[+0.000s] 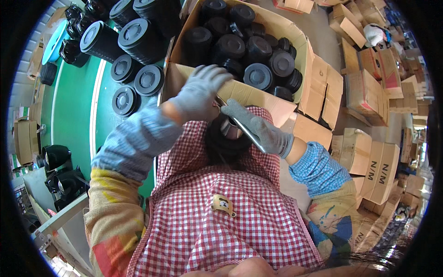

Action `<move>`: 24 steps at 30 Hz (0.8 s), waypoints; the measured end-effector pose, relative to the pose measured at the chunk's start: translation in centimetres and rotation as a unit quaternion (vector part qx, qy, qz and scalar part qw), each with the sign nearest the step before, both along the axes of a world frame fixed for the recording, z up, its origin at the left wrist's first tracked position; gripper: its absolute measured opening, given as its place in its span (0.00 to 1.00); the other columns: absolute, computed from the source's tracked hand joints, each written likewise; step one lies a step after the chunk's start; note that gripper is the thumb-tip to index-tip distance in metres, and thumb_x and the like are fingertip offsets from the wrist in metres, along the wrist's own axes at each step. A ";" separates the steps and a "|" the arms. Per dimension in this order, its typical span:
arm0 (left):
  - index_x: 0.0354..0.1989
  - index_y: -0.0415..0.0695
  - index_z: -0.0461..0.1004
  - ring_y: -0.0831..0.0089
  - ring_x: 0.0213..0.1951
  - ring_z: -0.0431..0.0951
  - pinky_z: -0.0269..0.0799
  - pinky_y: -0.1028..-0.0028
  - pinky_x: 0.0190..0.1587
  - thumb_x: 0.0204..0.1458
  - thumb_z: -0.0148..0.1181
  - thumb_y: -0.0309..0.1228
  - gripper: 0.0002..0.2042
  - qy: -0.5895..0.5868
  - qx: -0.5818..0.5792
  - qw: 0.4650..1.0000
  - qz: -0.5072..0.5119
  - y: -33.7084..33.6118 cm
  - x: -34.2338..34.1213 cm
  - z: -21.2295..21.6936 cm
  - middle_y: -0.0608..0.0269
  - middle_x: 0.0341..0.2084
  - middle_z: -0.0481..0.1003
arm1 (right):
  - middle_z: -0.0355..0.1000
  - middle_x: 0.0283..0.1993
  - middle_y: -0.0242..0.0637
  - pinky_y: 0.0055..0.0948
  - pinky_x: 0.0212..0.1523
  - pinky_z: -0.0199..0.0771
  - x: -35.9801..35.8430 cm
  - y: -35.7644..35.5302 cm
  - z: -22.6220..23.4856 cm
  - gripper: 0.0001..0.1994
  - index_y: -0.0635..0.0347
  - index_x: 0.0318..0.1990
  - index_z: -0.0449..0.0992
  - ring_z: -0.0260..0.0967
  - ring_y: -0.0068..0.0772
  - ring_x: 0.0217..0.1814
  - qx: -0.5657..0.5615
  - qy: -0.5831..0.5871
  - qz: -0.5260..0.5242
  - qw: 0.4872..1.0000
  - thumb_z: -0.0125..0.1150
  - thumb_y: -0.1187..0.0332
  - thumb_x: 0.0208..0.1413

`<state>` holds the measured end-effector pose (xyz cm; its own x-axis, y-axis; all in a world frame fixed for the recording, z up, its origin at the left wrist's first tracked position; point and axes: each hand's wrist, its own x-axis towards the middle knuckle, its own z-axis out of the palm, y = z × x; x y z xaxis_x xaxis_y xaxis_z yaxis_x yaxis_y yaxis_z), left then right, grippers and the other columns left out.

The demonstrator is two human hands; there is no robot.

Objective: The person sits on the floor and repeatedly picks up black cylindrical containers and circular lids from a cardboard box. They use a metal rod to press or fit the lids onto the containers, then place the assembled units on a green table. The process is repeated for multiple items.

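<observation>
Both my hands wear grey gloves. My right hand (265, 131) is closed around a slim, shiny metal tool (249, 134), which slants up and left over my lap. What kind of tool it is I cannot make out. Between my knees sits a dark round part (226, 150), with a shiny metal piece (230, 129) at its middle; the tool and my right hand partly cover it. My left hand (200, 92) is up beside the near wall of the carton, close to the tool's upper end. Its fingers are stretched out and slightly apart; the thumb side is hidden.
Ahead, an open cardboard carton (302, 60) holds many round black parts (258, 76). More of these stand in stacks (138, 39) on the green table (74, 111) at left. Black curved housings (57, 157) lie at far left. Several cardboard boxes (380, 171) are piled at right.
</observation>
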<state>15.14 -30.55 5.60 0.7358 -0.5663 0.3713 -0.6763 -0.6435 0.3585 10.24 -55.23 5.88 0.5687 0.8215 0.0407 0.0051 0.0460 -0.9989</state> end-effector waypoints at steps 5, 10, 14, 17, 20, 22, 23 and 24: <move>0.50 0.44 0.77 0.61 0.46 0.78 0.72 0.60 0.49 0.53 0.64 0.35 0.17 0.028 -0.142 0.960 -0.240 -3.2 -9.2 6.9 0.57 0.43 0.77 | 0.49 0.79 0.49 0.38 0.80 0.34 -0.4 -0.3 -0.2 0.42 0.58 0.78 0.47 0.40 0.42 0.83 -0.001 0.123 0.008 0.992 0.19 0.34 0.68; 0.41 0.51 0.76 0.63 0.42 0.74 0.71 0.60 0.42 0.52 0.63 0.46 0.15 -0.037 -0.107 0.982 -0.152 -10.1 -10.7 0.5 0.62 0.40 0.73 | 0.54 0.76 0.51 0.39 0.78 0.44 0.6 -0.2 0.6 0.46 0.55 0.76 0.53 0.50 0.43 0.79 0.064 0.361 0.004 0.930 0.20 0.28 0.64; 0.32 0.51 0.71 0.66 0.35 0.76 0.70 0.63 0.36 0.50 0.63 0.42 0.11 -0.027 -0.064 0.991 -0.114 -11.3 -10.9 -0.4 0.66 0.31 0.73 | 0.69 0.67 0.46 0.39 0.75 0.52 4.8 0.1 -1.1 0.38 0.53 0.64 0.72 0.60 0.42 0.74 0.019 -0.002 0.022 1.000 0.28 0.34 0.68; 0.33 0.52 0.72 0.68 0.32 0.77 0.72 0.65 0.36 0.50 0.62 0.41 0.09 -0.015 -0.060 0.992 -0.108 -12.1 -10.9 -0.3 0.68 0.28 0.74 | 0.77 0.59 0.44 0.40 0.74 0.54 7.4 4.4 -0.9 0.31 0.55 0.52 0.84 0.64 0.42 0.71 0.023 -0.261 -0.122 0.957 0.37 0.43 0.71; 0.33 0.52 0.72 0.69 0.33 0.77 0.72 0.66 0.36 0.51 0.62 0.42 0.10 0.064 -0.048 0.986 -0.143 -11.9 -9.7 0.4 0.69 0.29 0.74 | 0.80 0.40 0.38 0.40 0.56 0.70 9.3 7.5 -5.3 0.17 0.59 0.39 0.82 0.73 0.42 0.50 0.130 -0.210 0.062 0.967 0.49 0.59 0.67; 0.33 0.52 0.73 0.70 0.33 0.77 0.72 0.65 0.36 0.51 0.62 0.42 0.09 0.058 -0.077 0.982 -0.165 -11.5 -9.6 -0.3 0.69 0.28 0.74 | 0.76 0.33 0.37 0.39 0.49 0.70 8.6 7.2 -5.8 0.13 0.60 0.32 0.78 0.72 0.40 0.42 0.123 -0.177 0.055 0.975 0.51 0.65 0.66; 0.33 0.52 0.73 0.70 0.33 0.77 0.72 0.65 0.37 0.51 0.62 0.42 0.09 0.057 -0.094 0.978 -0.177 -11.3 -9.9 -0.4 0.70 0.28 0.74 | 0.73 0.31 0.36 0.40 0.46 0.69 8.1 6.7 -5.8 0.10 0.61 0.31 0.76 0.71 0.40 0.39 0.105 -0.169 0.023 0.980 0.52 0.69 0.65; 0.33 0.53 0.73 0.70 0.33 0.77 0.72 0.65 0.38 0.51 0.61 0.41 0.08 0.106 -0.093 0.970 -0.198 -10.9 -10.0 -0.4 0.71 0.27 0.74 | 0.71 0.28 0.36 0.41 0.42 0.68 8.1 6.1 -6.1 0.08 0.62 0.31 0.73 0.69 0.39 0.36 0.092 -0.161 -0.005 0.983 0.53 0.73 0.63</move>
<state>5.12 -41.46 5.21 0.5448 -0.7582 0.3583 -0.7554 -0.2582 0.6023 18.37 -49.11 -0.18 0.5106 0.7776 0.3669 0.3207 0.2237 -0.9204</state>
